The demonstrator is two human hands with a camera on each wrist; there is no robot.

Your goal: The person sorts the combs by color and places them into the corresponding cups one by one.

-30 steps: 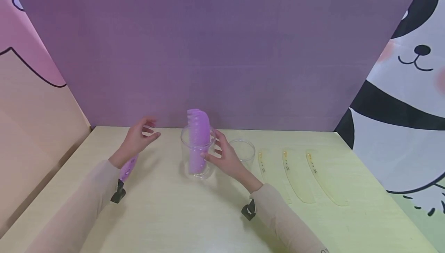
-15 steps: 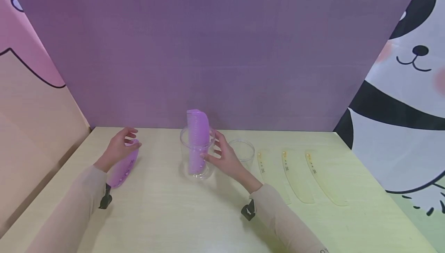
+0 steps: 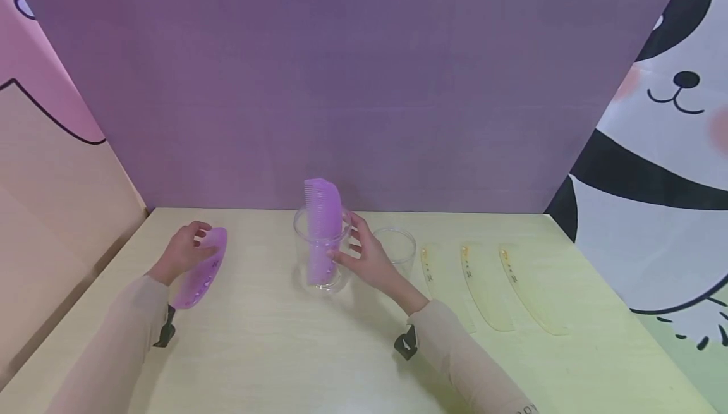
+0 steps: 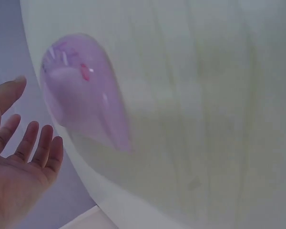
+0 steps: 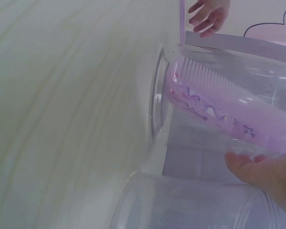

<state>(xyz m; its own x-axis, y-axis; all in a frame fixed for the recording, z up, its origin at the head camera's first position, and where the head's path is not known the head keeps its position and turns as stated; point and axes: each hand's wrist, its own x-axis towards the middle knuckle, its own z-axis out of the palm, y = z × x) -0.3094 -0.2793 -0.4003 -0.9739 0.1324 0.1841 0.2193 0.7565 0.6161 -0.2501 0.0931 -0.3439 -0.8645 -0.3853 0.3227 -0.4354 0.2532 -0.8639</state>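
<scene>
Near the left side of the table, a purple comb (image 3: 200, 280) lies flat. My left hand (image 3: 183, 251) hovers over its far end, fingers loosely bent; the left wrist view shows the hand apart from the comb (image 4: 88, 95). At the middle, a clear cup (image 3: 303, 259) stands upright with a purple comb (image 3: 326, 212) leaning inside, its top above the rim. My right hand (image 3: 372, 259) grips this cup from the right, thumb on the near side and fingers behind the rim. Printed decoration shows on the comb (image 5: 219, 112) through the cup wall in the right wrist view.
A second clear cup (image 3: 396, 262) stands just right of the right hand. Farther right, three pale yellow see-through combs (image 3: 485, 294) lie side by side on the pale wooden table (image 3: 284, 357). A purple panel (image 3: 364, 85) rises along the back edge.
My left hand has moved left and toward me, from beside the middle to over the purple comb on the table, uncovering more of it. The right hand and cup stay put.
</scene>
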